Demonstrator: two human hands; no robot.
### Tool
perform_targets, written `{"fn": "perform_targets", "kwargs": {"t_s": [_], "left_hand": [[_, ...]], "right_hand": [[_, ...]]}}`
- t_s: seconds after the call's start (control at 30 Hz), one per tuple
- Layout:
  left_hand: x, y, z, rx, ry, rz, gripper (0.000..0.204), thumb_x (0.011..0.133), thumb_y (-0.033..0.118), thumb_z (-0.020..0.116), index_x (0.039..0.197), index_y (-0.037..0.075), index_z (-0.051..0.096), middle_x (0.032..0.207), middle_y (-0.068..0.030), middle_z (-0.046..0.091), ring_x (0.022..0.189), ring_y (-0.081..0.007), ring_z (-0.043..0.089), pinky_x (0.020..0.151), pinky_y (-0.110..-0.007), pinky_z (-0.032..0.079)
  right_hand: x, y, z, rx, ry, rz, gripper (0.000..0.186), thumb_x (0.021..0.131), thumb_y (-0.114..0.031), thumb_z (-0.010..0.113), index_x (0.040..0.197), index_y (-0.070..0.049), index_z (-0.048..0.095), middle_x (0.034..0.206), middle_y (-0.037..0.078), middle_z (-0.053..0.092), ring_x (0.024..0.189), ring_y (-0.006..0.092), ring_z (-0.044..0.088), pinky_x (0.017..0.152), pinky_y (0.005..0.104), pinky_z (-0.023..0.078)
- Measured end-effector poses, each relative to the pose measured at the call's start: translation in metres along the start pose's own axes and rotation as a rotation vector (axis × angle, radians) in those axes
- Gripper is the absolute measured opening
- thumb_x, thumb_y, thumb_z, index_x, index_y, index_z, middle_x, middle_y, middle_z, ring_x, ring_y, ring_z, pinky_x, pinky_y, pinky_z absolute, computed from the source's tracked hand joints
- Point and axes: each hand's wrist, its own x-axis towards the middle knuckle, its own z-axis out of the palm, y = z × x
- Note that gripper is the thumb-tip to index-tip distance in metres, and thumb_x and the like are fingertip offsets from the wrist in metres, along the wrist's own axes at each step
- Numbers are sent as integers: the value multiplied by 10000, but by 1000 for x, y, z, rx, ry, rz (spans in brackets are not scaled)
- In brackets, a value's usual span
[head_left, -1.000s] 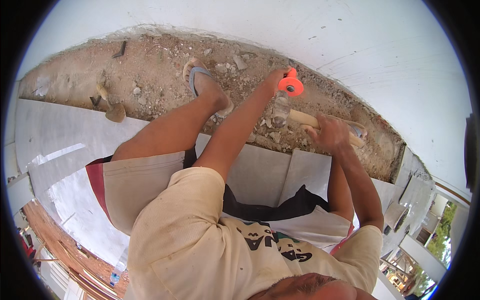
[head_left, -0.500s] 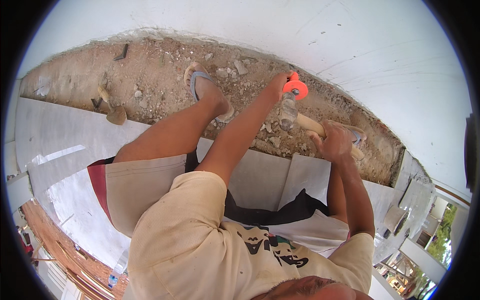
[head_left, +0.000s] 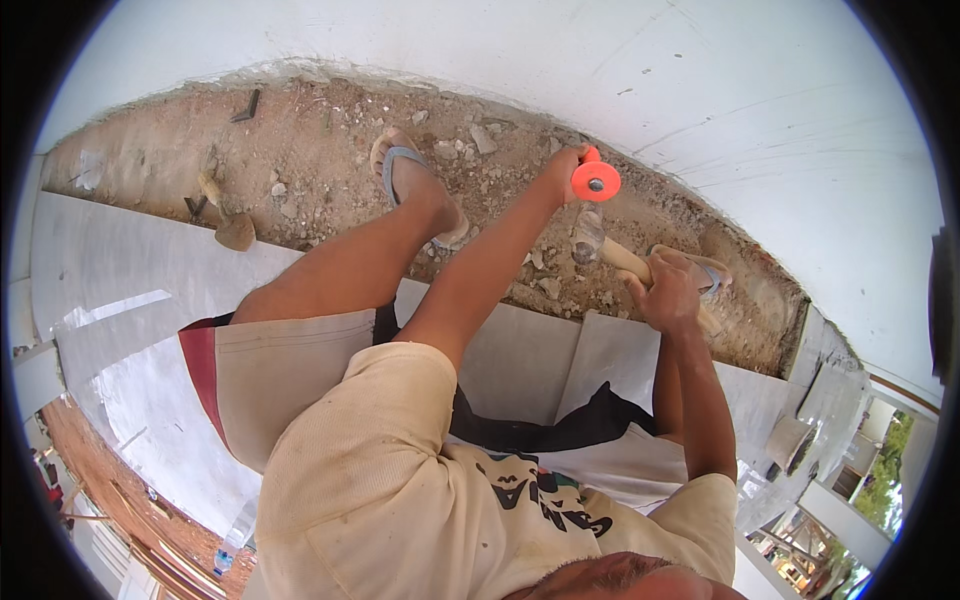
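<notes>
My left hand grips a chisel with an orange hand guard, held down toward the rubble strip along the white wall. My right hand is closed around the wooden handle of a hammer; its metal head sits just below the orange guard. My left foot in a blue-strapped sandal rests on the broken ground beside the chisel. My knees and beige shorts fill the middle of the view.
A strip of dirt and broken stones runs along the white wall. A trowel lies at the strip's left. Grey floor tiles border the rubble in front. Another sandal shows behind my right hand.
The hammer head has come in close under the chisel's orange guard. My left hand with the chisel stays in about the same place against the rubble.
</notes>
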Motion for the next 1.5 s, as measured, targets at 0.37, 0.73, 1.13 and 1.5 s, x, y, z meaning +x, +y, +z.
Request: {"fn": "perform_targets", "kwargs": {"t_s": [0.37,0.73,1.13,1.5], "left_hand": [[51,-17,15,-138,38,96,126,903,124,379,845,49,462,755,-52,455,649,-210,479,636,-380,489],[29,-62,-4,274,266,5,98,860,153,466,806,74,487,800,-83,498,692,-215,504,640,-413,466],[-19,-28,-43,317,39,206,270,923,318,467,1007,61,481,819,-82,528,697,-201,544,632,-392,485],[-40,11,-49,282,-159,112,311,942,319,445,1007,15,460,797,-127,573,672,-227,578,645,-385,504]], "right_hand": [[-75,-37,-15,565,-106,323,461,839,-464,574,755,-11,562,568,154,525,547,291,548,528,387,418],[-130,-54,28,1297,-4,692,369,935,-385,473,770,-57,502,525,-42,397,419,31,354,367,186,269],[-126,-57,44,1363,43,674,361,938,-378,470,779,-56,496,528,-33,409,401,36,362,361,186,290],[-118,-63,42,1183,12,551,392,908,-422,510,766,-56,511,542,-39,408,457,38,370,401,208,295]]}}
